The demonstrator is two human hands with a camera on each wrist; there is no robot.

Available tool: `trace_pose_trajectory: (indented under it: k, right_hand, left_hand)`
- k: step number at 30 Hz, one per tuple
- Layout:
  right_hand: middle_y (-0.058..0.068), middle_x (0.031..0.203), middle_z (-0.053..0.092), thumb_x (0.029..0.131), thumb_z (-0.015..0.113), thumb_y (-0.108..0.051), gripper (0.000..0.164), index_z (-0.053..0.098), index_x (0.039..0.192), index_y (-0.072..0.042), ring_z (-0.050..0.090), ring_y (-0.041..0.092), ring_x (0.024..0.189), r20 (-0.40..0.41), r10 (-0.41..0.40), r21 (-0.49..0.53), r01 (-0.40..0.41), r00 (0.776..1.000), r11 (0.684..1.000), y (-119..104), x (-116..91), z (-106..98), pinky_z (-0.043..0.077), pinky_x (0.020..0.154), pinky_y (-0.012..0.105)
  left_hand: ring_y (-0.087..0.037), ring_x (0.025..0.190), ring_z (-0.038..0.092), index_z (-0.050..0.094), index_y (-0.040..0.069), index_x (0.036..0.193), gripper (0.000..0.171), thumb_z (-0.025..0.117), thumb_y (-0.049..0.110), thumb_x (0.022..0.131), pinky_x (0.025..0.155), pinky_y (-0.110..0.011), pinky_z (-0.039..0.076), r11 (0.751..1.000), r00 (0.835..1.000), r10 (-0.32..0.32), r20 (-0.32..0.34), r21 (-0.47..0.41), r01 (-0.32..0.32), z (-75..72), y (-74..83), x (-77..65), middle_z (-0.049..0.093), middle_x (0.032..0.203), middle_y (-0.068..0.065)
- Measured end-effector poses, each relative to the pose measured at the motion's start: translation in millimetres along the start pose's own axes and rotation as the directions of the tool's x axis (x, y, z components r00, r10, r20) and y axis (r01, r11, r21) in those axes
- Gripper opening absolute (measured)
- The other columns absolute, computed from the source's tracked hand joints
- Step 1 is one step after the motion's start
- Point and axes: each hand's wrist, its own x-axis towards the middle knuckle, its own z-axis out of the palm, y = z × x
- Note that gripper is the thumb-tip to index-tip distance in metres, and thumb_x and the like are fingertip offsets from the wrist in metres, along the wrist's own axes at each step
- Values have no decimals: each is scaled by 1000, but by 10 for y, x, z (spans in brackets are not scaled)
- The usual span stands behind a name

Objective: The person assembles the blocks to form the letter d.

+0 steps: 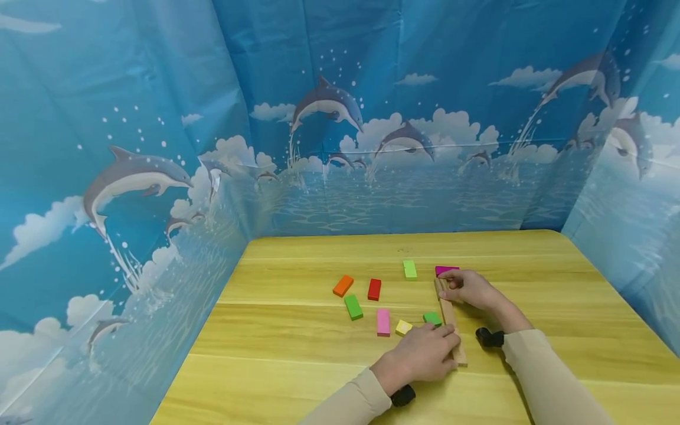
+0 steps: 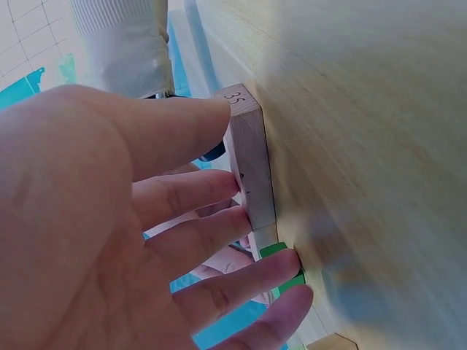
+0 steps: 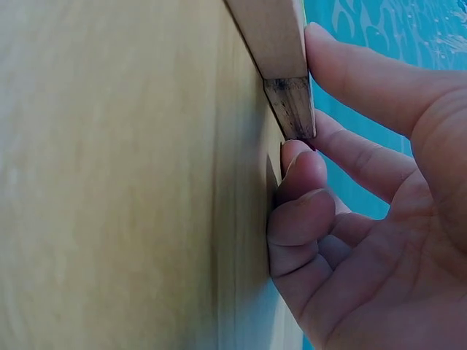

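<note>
A narrow row of plain wooden blocks (image 1: 449,316) lies lengthwise on the table between my hands. My left hand (image 1: 427,353) is at its near end; in the left wrist view the extended fingers reach along the side of a wooden block (image 2: 252,160) marked "35", and the thumb rests near the marked end. My right hand (image 1: 473,289) is at the far end. In the right wrist view its thumb lies against a wooden block (image 3: 276,36), with the index finger at the block's end and the other fingers curled low by the tabletop. A magenta block (image 1: 445,270) sits just beyond, partly hidden by this hand.
A green block (image 1: 432,319) and a yellow block (image 1: 404,327) lie left of the row. Farther left are pink (image 1: 383,323), red (image 1: 374,290), orange (image 1: 343,285) and green blocks (image 1: 353,307). A light green block (image 1: 409,270) lies farther back. Dolphin-printed curtains (image 1: 340,195) surround the table.
</note>
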Motion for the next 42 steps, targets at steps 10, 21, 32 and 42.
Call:
trace_pose_trajectory:
  k: [10, 21, 32, 42]
  right_hand:
    - [12, 99, 56, 93, 75, -23, 58, 53, 142, -2, 50, 26, 83, 9, -3, 21, 3, 1000, 1000, -12, -4, 10, 43, 65, 36]
    - [11, 103, 61, 89, 80, -29, 61, 57, 139, -2, 57, 26, 90, 23, -17, -21, 17, 1000, 1000, -115, -54, -74, 48, 74, 38]
    - [11, 107, 63, 95, 73, -27, 47, 62, 134, -3, 59, 27, 96, -20, -40, -55, 38, 999, 998, -150, -64, -114, 51, 76, 39]
    - [11, 106, 64, 98, 69, -27, 37, 66, 128, -7, 60, 27, 92, -79, -41, -98, 33, 996, 995, -152, -12, -230, 50, 71, 38]
  left_hand:
    - [-7, 132, 46, 54, 35, 142, 46, 55, 53, 100, 100, -23, 44, 1000, 1000, 10, 8, 2, -10, 1, -22, -30, 42, 152, 15]
    - [-7, 132, 45, 53, 35, 143, 46, 55, 52, 100, 100, -23, 43, 1000, 1000, 10, 6, 9, -10, -5, -23, -35, 43, 152, 15]
    - [-7, 131, 45, 55, 35, 139, 42, 56, 51, 100, 99, -22, 43, 1000, 1000, 22, 15, -14, -22, -14, -14, -27, 43, 151, 15]
    - [-8, 127, 48, 56, 35, 140, 44, 56, 53, 99, 94, -24, 47, 1000, 1000, 5, -12, 7, -5, 10, -12, 10, 44, 151, 14]
